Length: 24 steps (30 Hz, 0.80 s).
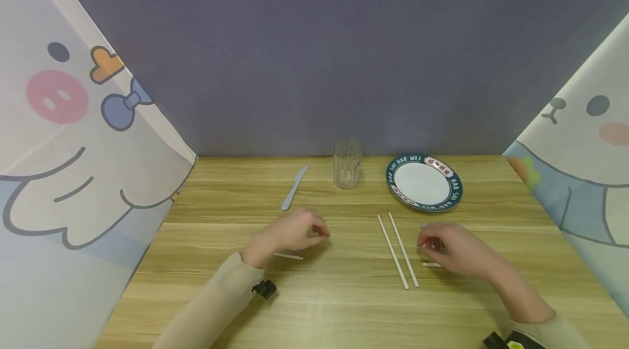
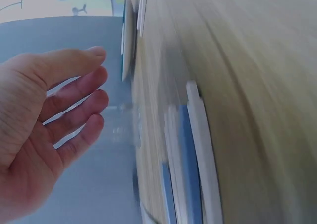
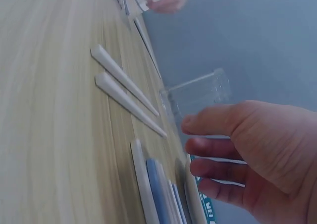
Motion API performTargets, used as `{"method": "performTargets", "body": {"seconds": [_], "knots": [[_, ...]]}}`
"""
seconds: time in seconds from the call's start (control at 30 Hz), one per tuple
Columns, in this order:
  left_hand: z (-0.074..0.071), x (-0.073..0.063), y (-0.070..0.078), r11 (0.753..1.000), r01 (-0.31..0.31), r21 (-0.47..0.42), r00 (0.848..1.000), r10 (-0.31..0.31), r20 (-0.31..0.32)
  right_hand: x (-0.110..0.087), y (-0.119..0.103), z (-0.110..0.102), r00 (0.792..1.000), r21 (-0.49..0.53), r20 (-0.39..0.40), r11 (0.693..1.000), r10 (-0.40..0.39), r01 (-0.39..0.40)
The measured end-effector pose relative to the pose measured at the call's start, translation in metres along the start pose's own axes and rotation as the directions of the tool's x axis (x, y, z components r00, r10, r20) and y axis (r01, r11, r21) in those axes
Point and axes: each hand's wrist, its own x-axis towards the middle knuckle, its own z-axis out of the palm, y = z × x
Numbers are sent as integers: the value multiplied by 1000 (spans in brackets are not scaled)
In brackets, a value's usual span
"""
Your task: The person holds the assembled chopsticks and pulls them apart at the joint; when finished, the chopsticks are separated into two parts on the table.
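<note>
Two white chopsticks (image 1: 393, 254) lie side by side on the wooden table, between the hands. My left hand (image 1: 295, 230) hovers over the table with loosely bent fingers and holds nothing. Beneath it lie several thin white and blue sticks (image 2: 192, 159), mostly hidden in the head view. To the right of the chopsticks, my right hand (image 1: 459, 250) hangs above a similar group of white and blue sticks (image 3: 154, 189), its fingers relaxed and holding nothing. The left wrist view shows the left hand (image 2: 34, 110) apart from the sticks; their exact kind is unclear.
A pale blue-grey knife (image 1: 295, 188) lies at the back left. Beside it stands a clear glass (image 1: 346, 166), and a white plate (image 1: 422, 182) with a dark green rim sits at the back right. A grey panel (image 1: 314, 54) borders the table's far edge.
</note>
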Motion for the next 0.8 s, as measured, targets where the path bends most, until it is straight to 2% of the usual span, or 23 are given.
{"method": "performTargets", "body": {"seconds": [0.13, 0.3, 0.57, 0.8], "knots": [[4, 21, 4, 1000, -22, 15, 1000, 22, 15, 9, -5, 2, 1000, -33, -8, 999, 17, -17], [9, 52, 13, 996, -55, 76, 997, 51, 55, 18, -16, 10, 1000, -51, -22, 999, 9, -10], [24, 100, 29, 982, -121, 144, 991, 113, 66, 31, -35, 22, 995, -21, 20, 995, 99, -98], [40, 128, 35, 973, -146, 176, 985, 128, 112, 34, -41, 31, 987, 17, 31, 988, 156, -156]]}}
